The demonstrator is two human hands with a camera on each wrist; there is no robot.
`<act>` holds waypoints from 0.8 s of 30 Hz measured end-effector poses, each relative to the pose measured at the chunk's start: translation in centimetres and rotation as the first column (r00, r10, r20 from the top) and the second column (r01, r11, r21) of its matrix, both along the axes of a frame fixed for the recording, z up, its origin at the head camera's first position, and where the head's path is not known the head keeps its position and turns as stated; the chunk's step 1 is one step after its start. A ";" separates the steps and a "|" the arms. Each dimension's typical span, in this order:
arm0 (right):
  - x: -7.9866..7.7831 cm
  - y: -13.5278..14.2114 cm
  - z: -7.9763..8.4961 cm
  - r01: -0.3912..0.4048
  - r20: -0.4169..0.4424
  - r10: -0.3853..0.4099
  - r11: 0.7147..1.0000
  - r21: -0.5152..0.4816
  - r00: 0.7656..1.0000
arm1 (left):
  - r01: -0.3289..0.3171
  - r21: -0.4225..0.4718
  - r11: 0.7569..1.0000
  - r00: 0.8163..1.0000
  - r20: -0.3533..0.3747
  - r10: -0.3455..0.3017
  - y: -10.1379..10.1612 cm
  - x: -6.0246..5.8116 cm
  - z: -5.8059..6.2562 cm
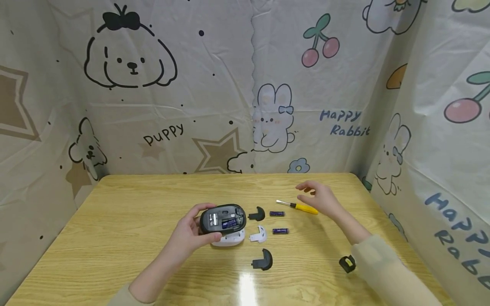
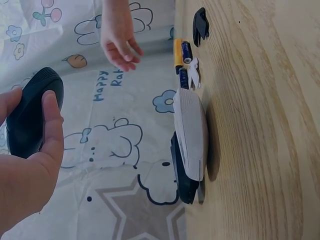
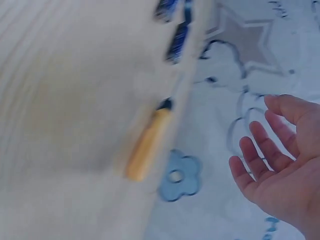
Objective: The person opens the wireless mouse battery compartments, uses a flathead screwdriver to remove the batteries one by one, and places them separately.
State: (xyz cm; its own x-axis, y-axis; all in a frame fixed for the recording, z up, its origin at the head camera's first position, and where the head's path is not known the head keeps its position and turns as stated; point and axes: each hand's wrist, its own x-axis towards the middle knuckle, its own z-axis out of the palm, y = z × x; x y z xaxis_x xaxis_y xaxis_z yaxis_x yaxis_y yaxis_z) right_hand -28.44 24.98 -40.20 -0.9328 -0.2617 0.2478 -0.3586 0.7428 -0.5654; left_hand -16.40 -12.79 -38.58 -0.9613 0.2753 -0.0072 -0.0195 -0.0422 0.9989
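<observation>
My left hand (image 1: 188, 229) grips a black computer mouse (image 1: 223, 219) by its sides, thumb at the near edge. The mouse's underside faces up, its battery compartment uncovered with a purple battery (image 1: 229, 223) inside. In the left wrist view the mouse (image 2: 35, 112) is held well above the table. My right hand (image 1: 320, 197) hovers over a yellow-handled screwdriver (image 1: 306, 208), fingers loosely bent and holding nothing. In the right wrist view the palm of that hand (image 3: 285, 165) shows, apart from the blurred screwdriver handle (image 3: 147, 145).
Beneath the held mouse lies a white mouse (image 1: 229, 239); something black lies behind it (image 2: 185, 177). Right of them are a small black cover (image 1: 258, 214), a white cover (image 1: 259, 235), a larger black cover (image 1: 263, 260) and batteries (image 1: 280, 231). A black piece (image 1: 347, 264) lies beside my right sleeve.
</observation>
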 end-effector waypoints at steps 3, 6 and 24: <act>0.7 -0.5 1.2 -0.011 -0.021 0.011 1.000 -0.008 1.000 | -0.001 0.002 1.000 1.000 0.000 0.001 0.1 0.0 0.0; 1.7 -1.2 2.4 -0.017 -0.042 0.016 1.000 -0.012 0.999 | 0.004 0.003 1.000 1.000 -0.011 -0.004 0.1 -0.1 0.0; 8.1 -5.7 7.1 -0.193 -0.305 0.148 0.974 -0.123 0.941 | -0.010 -0.010 1.000 1.000 -0.006 0.009 1.0 0.2 0.3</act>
State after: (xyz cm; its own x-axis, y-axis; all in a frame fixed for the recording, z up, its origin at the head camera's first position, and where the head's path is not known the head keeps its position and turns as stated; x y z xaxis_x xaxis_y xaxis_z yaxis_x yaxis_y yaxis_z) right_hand -20.29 19.24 -33.12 -0.7583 -0.3493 0.5504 -0.6379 0.5717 -0.5160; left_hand -16.18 -11.82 -38.29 -0.9639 0.2661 -0.0042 -0.0134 -0.0326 0.9994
